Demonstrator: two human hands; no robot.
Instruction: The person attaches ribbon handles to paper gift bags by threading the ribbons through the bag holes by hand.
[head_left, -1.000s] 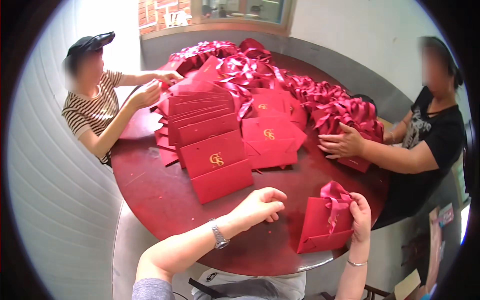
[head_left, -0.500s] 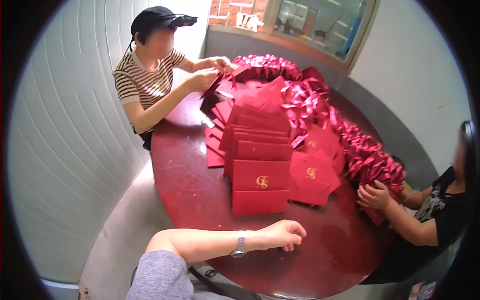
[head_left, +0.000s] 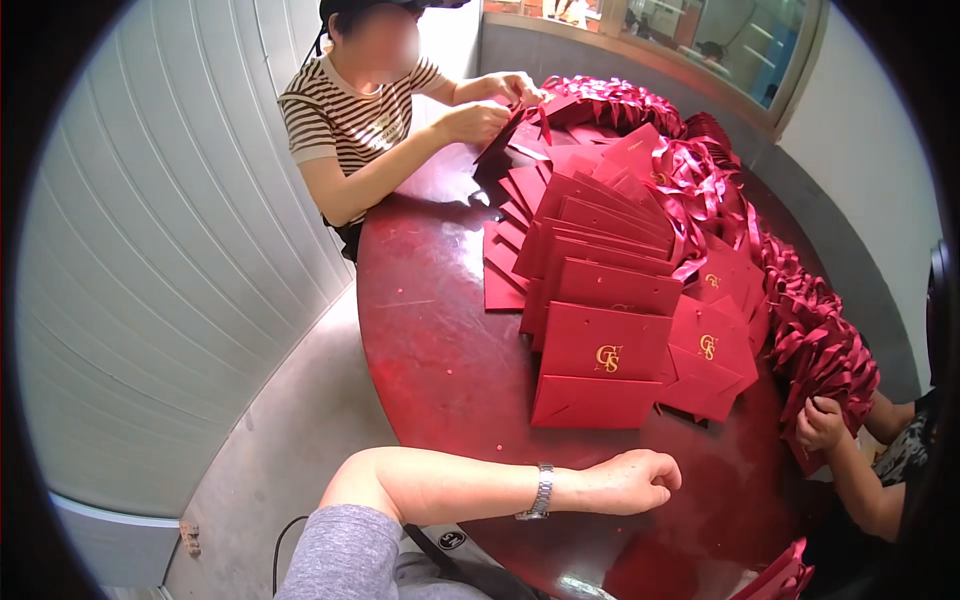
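1. A round dark red table [head_left: 430,340] is filling the middle of the room.
2. A grey ribbed wall [head_left: 170,250] is curving along the left side.
3. Grey concrete floor [head_left: 290,440] is showing beside the table's left edge.
4. Daylight is coming through a window [head_left: 690,40] behind the table's far edge.

The left forearm reaches across the lower part of the view from the lower left, bare from a grey sleeve pushed up at the elbow, with a metal-band watch [head_left: 541,490] on the wrist. The left hand [head_left: 635,482] lies palm down, its fingers curled loosely inward into a relaxed half-fist, holding nothing. The right hand and arm are out of view.
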